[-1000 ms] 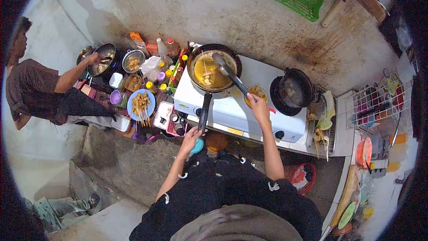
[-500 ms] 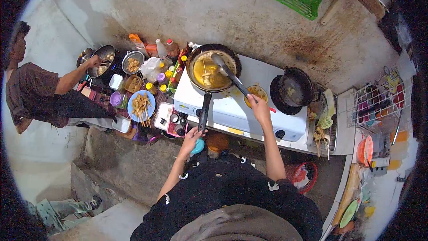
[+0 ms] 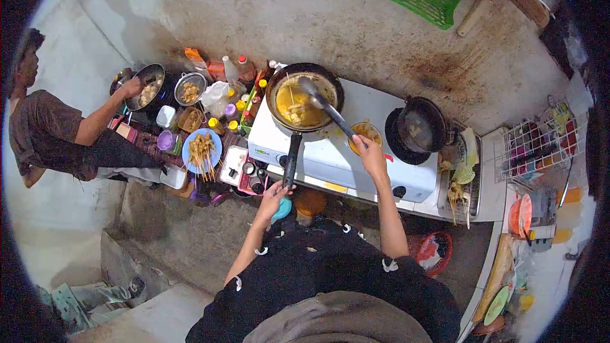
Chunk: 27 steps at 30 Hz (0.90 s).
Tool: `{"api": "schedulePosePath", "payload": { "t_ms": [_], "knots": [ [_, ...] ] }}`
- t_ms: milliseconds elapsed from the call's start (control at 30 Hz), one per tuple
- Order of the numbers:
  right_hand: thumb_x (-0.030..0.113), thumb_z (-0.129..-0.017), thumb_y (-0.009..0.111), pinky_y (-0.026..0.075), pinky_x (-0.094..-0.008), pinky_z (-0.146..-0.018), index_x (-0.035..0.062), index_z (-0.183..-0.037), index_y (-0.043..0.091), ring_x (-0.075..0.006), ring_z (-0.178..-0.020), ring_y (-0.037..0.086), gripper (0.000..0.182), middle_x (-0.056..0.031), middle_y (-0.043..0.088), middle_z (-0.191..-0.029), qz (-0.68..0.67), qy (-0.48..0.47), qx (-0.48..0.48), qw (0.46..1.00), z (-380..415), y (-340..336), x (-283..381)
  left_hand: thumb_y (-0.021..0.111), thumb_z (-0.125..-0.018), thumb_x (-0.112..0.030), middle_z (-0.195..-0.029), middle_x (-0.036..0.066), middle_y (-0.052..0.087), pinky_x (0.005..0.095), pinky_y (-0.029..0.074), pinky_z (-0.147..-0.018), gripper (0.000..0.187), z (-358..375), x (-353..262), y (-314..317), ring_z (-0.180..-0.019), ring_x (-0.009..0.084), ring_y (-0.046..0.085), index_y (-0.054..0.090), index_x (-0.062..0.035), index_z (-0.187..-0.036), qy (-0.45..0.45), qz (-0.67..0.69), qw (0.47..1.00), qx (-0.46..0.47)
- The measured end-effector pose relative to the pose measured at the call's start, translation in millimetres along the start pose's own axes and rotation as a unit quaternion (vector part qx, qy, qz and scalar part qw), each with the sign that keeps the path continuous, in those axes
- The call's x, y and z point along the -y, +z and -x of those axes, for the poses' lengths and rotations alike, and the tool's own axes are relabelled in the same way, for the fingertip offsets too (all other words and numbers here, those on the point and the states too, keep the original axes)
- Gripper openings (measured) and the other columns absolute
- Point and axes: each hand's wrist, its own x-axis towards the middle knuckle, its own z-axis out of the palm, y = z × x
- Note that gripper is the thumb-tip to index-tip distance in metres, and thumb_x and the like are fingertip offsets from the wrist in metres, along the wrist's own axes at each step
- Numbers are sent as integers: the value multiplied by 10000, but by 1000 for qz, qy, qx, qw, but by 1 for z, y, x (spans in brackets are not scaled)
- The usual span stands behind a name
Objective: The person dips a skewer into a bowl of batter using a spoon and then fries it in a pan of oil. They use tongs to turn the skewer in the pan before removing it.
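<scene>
— What is held by the left hand [image 3: 272, 195]?

— The end of the frying pan's long black handle [image 3: 290, 160] is gripped, with the fingers curled shut around it. The frying pan [image 3: 304, 96] itself is set on the left burner of the white stove [image 3: 346, 152], filled with yellow oil in which a few skewered pieces are seen.

— And the right hand [image 3: 370, 154]?

— It is closed around the near end of a ladle [image 3: 325, 107], whose bowl is held over the oil at the pan's far side. A small bowl of orange sauce [image 3: 366, 132] is seen just beside that hand, on the stove top.

— What else is carried by the stove?

— A black wok [image 3: 419, 128] is set on the right burner. Past the stove's left edge, a blue plate of skewers [image 3: 201, 149] is placed among bottles and tubs, where another person's hand [image 3: 132, 85] is seen at a metal bowl [image 3: 150, 87].
</scene>
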Motion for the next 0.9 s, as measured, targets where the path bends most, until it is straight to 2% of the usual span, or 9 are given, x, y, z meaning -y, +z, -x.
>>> {"api": "schedulePosePath", "payload": {
  "t_ms": [100, 200, 267, 400, 500, 567, 700, 767, 900],
  "knots": [
    [509, -776, 415, 416, -344, -668, 106, -987, 582, -301, -738, 570, 484, -187, 587, -778, 31, -1, -16, 999, -1, -1, 0, 468, -824, -155, -964, 78, 569, 240, 381, -778, 349, 0, -3, 2, -837, 114, 501, 411, 18, -1122, -1, -4, 1000, 0],
    [507, -777, 416, 416, -341, -670, 100, -986, 582, -294, -743, 571, 487, -186, 587, -776, -9, 17, 28, 999, 0, -2, 0, 466, -824, -148, -968, 80, 568, 239, 383, -773, 348, 0, -4, 2, -835, 116, 503, 407, 18, -1124, -4, -11, 1000, 2],
    [508, -778, 413, 414, -341, -677, 87, -984, 579, -294, -758, 569, 497, -189, 586, -779, -2, 19, -18, 1000, 2, -2, 5, 459, -826, -135, -967, 81, 569, 239, 387, -768, 334, 1, -4, 2, -829, 117, 507, 410, 18, -1119, -3, 0, 1000, -4],
    [509, -780, 409, 412, -340, -689, 84, -988, 576, -295, -775, 566, 501, -191, 586, -786, 31, -5, -8, 999, 1, -3, 3, 453, -827, -128, -965, 81, 570, 243, 388, -769, 326, -1, -3, 1, -825, 116, 509, 412, 18, -1116, -12, -5, 1000, -5],
    [502, -784, 409, 410, -336, -681, 92, -989, 578, -286, -761, 565, 488, -183, 587, -778, -18, 29, 7, 999, -1, 0, 0, 450, -828, -123, -963, 81, 570, 244, 388, -772, 320, 0, -1, 1, -824, 118, 509, 414, 18, -1113, -2, -20, 1000, 0],
    [501, -784, 409, 409, -333, -661, 103, -988, 581, -275, -712, 565, 479, -177, 584, -741, 46, -7, -38, 998, -3, 3, -3, 451, -828, -124, -959, 82, 571, 240, 390, -767, 310, 1, -2, 1, -822, 119, 509, 424, 19, -1101, -1, -9, 1000, -5],
    [493, -786, 415, 407, -331, -650, 105, -981, 584, -268, -678, 562, 467, -177, 579, -710, -1, -3, -7, 1000, -6, 2, 0, 450, -830, -133, -955, 78, 572, 239, 389, -764, 300, -2, 3, 0, -822, 119, 509, 436, 17, -1089, 1, 9, 1000, -3],
    [496, -777, 413, 406, -373, -742, 87, -985, 578, -341, -839, 543, 488, -209, 576, -848, -21, 14, 3, 1000, -3, -11, 19, 454, -830, -146, -951, 75, 573, 243, 388, -763, 301, 1, -3, 3, -822, 119, 509, 443, 13, -1085, 6, 1, 1000, -9],
    [498, -776, 416, 406, -373, -741, 100, -987, 580, -343, -834, 544, 479, -211, 576, -842, 43, 4, 9, 999, -13, -5, 4, 455, -829, -143, -953, 77, 573, 244, 389, -760, 304, -2, 1, -1, -824, 121, 509, 440, 14, -1089, 8, -17, 1000, -1]
  ]
}}
